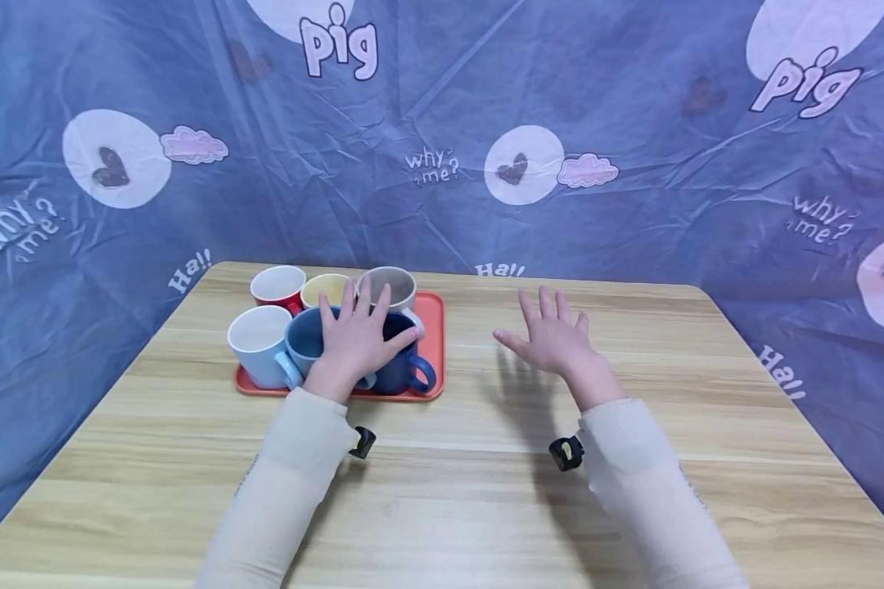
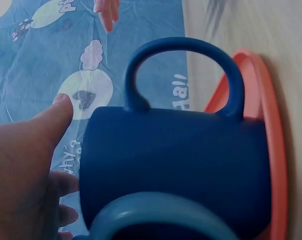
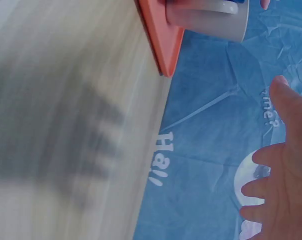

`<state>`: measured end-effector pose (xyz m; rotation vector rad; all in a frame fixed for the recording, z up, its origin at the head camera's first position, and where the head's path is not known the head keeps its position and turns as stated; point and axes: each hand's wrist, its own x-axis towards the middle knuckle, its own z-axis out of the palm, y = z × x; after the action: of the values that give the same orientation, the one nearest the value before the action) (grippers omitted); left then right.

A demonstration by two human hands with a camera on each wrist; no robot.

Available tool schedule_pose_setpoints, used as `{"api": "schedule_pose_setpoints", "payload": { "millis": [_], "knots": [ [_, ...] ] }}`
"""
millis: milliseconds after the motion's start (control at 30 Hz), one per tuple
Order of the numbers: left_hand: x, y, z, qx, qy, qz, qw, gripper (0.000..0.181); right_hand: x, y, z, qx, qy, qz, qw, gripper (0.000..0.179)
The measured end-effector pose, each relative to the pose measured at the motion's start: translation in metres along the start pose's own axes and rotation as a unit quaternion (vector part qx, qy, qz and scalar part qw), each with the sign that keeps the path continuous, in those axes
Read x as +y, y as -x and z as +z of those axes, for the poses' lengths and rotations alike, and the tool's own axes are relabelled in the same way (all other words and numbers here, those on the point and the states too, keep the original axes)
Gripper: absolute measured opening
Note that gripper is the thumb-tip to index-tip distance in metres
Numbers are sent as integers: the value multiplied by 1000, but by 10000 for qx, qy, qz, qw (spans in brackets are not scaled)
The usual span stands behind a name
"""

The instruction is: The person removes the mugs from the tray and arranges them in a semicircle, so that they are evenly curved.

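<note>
My left hand (image 1: 355, 337), fingers spread, hovers over several mugs grouped on an orange-red tray (image 1: 433, 327). Under it are a medium-blue mug (image 1: 305, 335) and a dark blue mug (image 1: 394, 372), both partly hidden by the hand. In the left wrist view the dark blue mug (image 2: 176, 160) stands beside the hand, its handle outward. A light blue mug (image 1: 258, 348), a red mug with white inside (image 1: 278, 285), a yellow-lined mug (image 1: 324, 288) and a grey-white mug (image 1: 401, 286) fill the rest. My right hand (image 1: 556, 337) is spread above bare wood, holding nothing.
The wooden table (image 1: 442, 507) reaches to a blue printed cloth (image 1: 442, 106) hung behind and at both sides. Black wrist cameras (image 1: 566, 452) sit below both sleeves. The right hand's shadow falls on the tabletop.
</note>
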<state>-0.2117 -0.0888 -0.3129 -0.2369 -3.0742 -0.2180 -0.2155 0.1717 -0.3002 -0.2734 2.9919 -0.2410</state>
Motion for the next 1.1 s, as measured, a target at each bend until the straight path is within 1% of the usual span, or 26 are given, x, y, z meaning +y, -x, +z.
{"api": "schedule_pose_setpoints", "payload": {
  "millis": [233, 400, 533, 733, 900, 1033, 1100],
  "knots": [
    [-5, -2, -11, -46, -24, -24, 10000, 83, -6, -5, -12, 71, 108, -144, 9998, 87],
    [-13, -2, -16, -35, 14, -51, 10000, 85, -13, -9, -19, 146, 111, -248, 9995, 86],
    [-19, -2, -20, 39, 97, -36, 9999, 87, -18, -11, -23, 111, 96, -345, 9993, 86],
    [-34, -2, -29, 240, 193, -59, 9995, 87, -25, -15, -27, -18, 10, -482, 9988, 85],
    [-47, 0, -40, 232, 187, -153, 9994, 89, -31, -17, -31, -87, 47, -533, 9985, 84],
    [-60, 3, -44, 179, 329, -216, 9991, 88, -38, -18, -32, -151, 24, -637, 9979, 84],
    [-68, 5, -46, 137, 424, -253, 9987, 88, -42, -19, -31, -205, -39, -771, 9968, 83]
  ]
}}
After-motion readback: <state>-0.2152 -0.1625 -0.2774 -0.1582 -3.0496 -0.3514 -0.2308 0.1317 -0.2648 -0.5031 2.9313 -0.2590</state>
